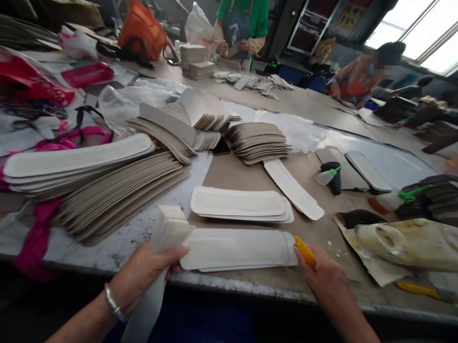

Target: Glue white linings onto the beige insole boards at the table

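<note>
My left hand (147, 272) is closed round a fanned bundle of thin white strips (168, 224); one strip hangs down below the table edge. Its fingertips are by the left end of a small stack of long white panels with rounded corners (236, 248), lying near the table's front edge. My right hand (323, 271) grips a yellow-handled tool (305, 252) at the right end of that stack; the tool's working end is hidden. Just behind lies another short stack of white panels (238, 202), and a further pair (295, 188) sits at a slant.
Stacked grey-brown panels (124, 196) and white-topped ones (80, 156) fill the left. At right are a stained, glue-crusted container (413, 242), a yellow-handled brush (418, 289) and a small bottle with a green tip (328, 174). Two people (242, 24) work across the table.
</note>
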Demonstrator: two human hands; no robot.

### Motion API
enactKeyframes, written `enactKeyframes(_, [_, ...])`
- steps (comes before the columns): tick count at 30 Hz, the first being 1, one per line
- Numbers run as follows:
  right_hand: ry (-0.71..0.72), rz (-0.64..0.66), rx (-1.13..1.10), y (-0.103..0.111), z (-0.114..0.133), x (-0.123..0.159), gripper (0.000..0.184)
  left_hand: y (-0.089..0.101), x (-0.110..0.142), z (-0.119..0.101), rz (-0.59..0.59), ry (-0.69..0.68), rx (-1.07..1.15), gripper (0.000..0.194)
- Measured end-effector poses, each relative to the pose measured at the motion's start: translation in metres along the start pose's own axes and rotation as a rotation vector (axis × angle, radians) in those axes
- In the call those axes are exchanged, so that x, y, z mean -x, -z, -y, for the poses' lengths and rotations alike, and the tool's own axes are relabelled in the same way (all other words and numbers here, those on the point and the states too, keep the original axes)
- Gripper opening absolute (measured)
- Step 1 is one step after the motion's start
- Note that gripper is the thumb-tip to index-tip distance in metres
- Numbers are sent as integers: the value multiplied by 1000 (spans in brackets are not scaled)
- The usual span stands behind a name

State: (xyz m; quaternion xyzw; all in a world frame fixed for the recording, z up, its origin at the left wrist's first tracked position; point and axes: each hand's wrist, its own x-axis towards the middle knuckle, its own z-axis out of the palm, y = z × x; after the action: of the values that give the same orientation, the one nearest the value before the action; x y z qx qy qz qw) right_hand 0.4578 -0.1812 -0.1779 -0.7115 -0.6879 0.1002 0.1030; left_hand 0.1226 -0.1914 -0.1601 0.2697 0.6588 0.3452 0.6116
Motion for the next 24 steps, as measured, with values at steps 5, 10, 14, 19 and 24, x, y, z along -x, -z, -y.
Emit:
enactKeyframes(5, [18, -35, -51, 1, 17, 0, 27, 5, 2, 4, -23, 33, 101, 32])
enactKeyframes(10, [-110, 4, -281, 7, 30, -1, 33, 17, -1, 10, -14, 53, 147, 34])
enactKeyframes(14, [-289, 169, -741, 13, 39, -2, 42, 21, -4, 13, 13, 72, 134, 36])
enactKeyframes(19, [-363, 180, -993, 16, 46, 0, 45, 10, 4, 8, -34, 16, 79, 41])
enactKeyframes(24, [-315, 87, -741, 15, 43, 4, 42, -2, 9, 3, -172, -99, 29, 43])
